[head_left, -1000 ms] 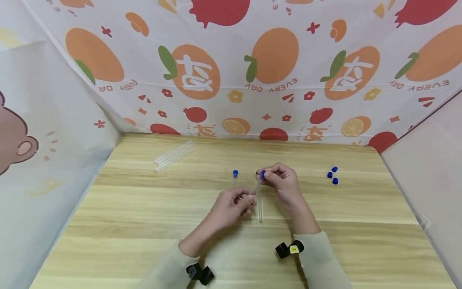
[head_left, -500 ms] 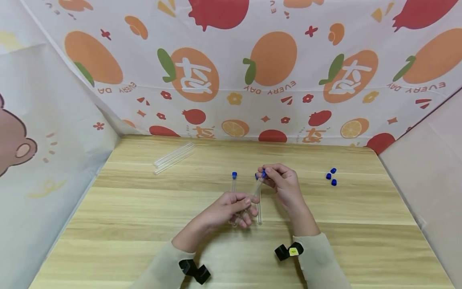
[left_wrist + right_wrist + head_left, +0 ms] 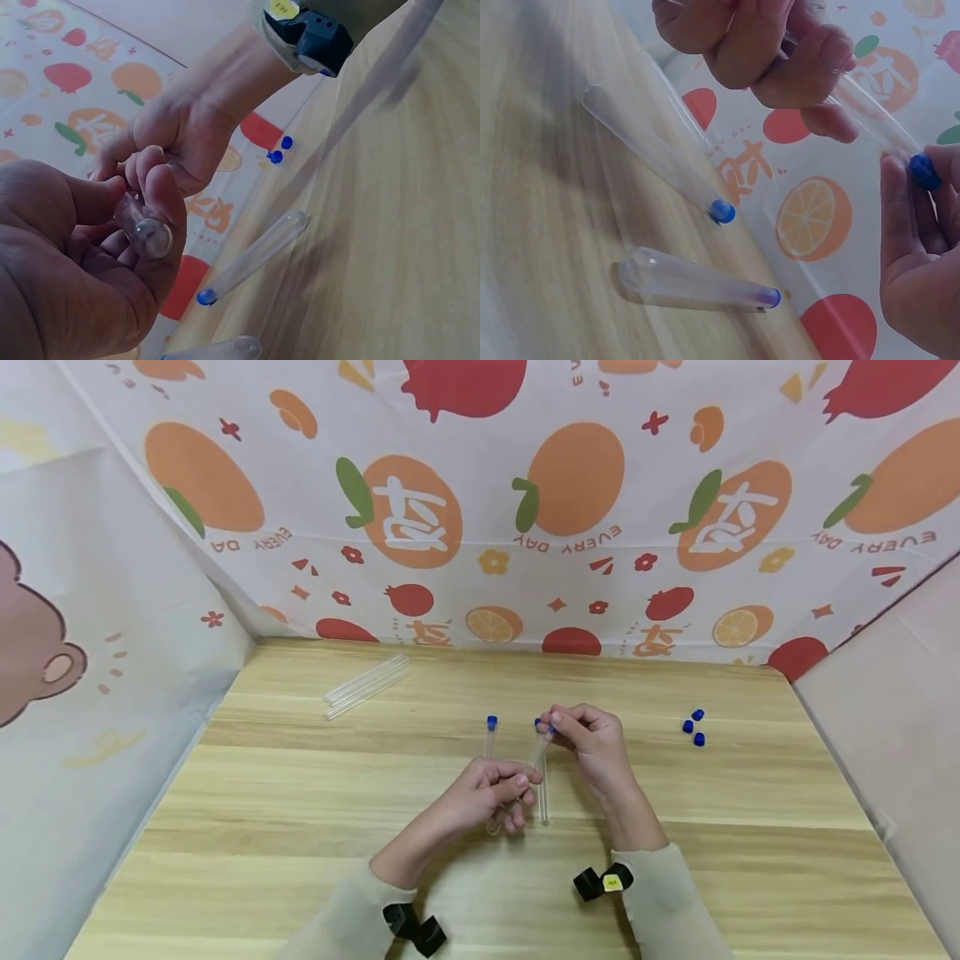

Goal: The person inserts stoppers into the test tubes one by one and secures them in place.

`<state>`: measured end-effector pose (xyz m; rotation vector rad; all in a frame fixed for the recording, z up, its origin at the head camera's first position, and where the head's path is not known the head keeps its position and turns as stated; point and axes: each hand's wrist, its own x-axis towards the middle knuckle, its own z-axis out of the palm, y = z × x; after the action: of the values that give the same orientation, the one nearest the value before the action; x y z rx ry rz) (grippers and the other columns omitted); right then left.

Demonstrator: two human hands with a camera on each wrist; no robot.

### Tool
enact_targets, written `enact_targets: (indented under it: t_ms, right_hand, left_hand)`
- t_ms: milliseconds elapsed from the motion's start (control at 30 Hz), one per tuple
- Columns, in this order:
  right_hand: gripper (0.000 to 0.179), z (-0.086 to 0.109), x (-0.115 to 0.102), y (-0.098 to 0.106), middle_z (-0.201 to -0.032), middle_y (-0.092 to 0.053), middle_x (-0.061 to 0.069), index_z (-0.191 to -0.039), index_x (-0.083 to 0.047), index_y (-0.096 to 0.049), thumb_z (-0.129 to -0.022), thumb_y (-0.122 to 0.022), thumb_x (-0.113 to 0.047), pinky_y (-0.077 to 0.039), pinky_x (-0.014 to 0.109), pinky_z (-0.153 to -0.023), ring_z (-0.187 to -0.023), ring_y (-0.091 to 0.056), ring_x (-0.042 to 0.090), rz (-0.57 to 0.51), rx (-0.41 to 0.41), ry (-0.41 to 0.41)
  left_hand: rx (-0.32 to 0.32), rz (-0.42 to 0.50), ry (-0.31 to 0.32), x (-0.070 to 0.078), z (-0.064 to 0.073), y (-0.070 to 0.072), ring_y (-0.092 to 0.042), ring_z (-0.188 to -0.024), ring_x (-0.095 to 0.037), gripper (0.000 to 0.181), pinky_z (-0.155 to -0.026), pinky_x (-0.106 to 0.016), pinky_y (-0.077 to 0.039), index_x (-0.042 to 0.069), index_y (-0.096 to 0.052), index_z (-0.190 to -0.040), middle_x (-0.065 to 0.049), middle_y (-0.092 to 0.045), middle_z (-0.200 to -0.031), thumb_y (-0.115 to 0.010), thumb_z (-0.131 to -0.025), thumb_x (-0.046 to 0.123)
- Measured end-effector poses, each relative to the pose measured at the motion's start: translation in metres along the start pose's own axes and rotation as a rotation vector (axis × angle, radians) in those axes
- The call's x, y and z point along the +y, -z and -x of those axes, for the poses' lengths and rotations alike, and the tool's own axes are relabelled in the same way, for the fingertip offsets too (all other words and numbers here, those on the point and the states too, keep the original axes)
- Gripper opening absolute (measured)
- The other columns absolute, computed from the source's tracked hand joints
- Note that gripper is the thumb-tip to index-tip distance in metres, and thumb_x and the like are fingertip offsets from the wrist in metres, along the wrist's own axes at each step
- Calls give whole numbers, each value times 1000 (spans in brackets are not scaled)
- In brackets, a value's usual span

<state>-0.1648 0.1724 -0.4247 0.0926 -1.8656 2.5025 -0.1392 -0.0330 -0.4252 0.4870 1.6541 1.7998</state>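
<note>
A clear test tube (image 3: 877,112) slants between the two hands above the table. My left hand (image 3: 487,789) grips its body between thumb and fingers, and the rounded bottom pokes out toward the left wrist camera. At its upper end sits a blue cap (image 3: 925,172), pinched by the thumb and fingers of my right hand (image 3: 597,750). In the head view those fingers hide most of the cap. Two blue-capped test tubes lie on the table below: one (image 3: 544,797) under the held tube, the other (image 3: 491,739) partly behind the left hand.
Several clear tubes (image 3: 367,685) without caps lie together at the back left of the wooden table (image 3: 262,827). Three loose blue caps (image 3: 698,739) are grouped to the right. A fruit-patterned cloth (image 3: 495,510) hangs along the table's back edge.
My right fingers cover more of the blue cap than before. The left hand's lower fingers have loosened and spread around the tube. Things on the table keep their places.
</note>
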Motion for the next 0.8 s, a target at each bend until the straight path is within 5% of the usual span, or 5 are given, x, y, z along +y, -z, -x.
enact_targets:
  t_ms: [333,500,800]
  right_hand:
    - [29,-3,-2,-2,-106,-74,11,-115,7,-65,-95,-68,-14,-60,35,-87,-93,-73,18,35,24,-26]
    - [34,-3,-1,-2,-109,-72,12,-122,11,-59,-96,-66,-10,-60,35,-88,-98,-72,23,56,35,-43]
    - [33,4,-7,2,-112,-68,12,-128,6,-55,-99,-62,-9,-59,35,-91,-98,-69,20,51,59,-88]
  left_hand:
    - [-25,96,58,-1,-4,3,-69,-71,-13,40,-64,-26,-61,-12,-49,-135,-14,-69,-99,-47,-107,16]
    - [-6,79,33,-3,-4,5,-71,-82,-22,41,-72,-32,-62,-5,-41,-142,-18,-72,-101,-47,-106,13]
    - [113,171,42,-4,-4,2,-65,-94,-23,41,-82,-40,-62,-3,-45,-140,-28,-56,-122,-56,-102,11]
